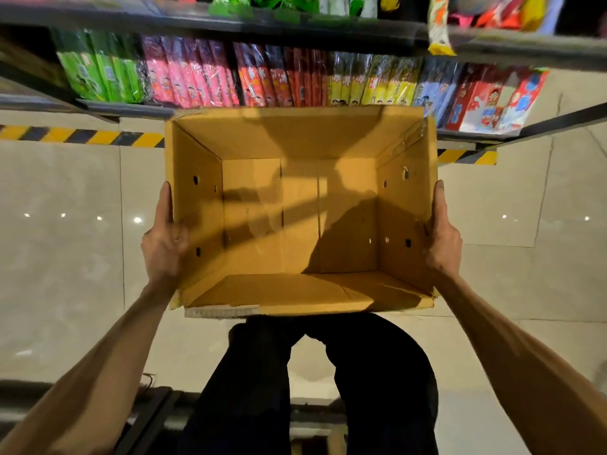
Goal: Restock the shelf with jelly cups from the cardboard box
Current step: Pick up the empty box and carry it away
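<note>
The left hand (pixel 164 239) curls its fingers over the rim of the left wall of the cardboard box (pixel 295 136). The right hand (pixel 443 239) clamps the right wall, with one finger straight up the outside and the thumb hooked at the rim, as far as I can tell. That squeeze on two thin walls is all that carries the box. If either grip eases, or the walls bow inward, the box probably tips or drops to the floor (pixel 65 257). Its far rim sits just beside the front edge of the shelf (pixel 131 108), so a push forward likely knocks the upright packets (pixel 197 73).

The box is held open-top in front of the shelf, above the person's legs. It is plain brown card with small round holes in both side walls and a ragged near edge. No jelly cups show inside, so the restocking looks finished or the box needs changing.
</note>
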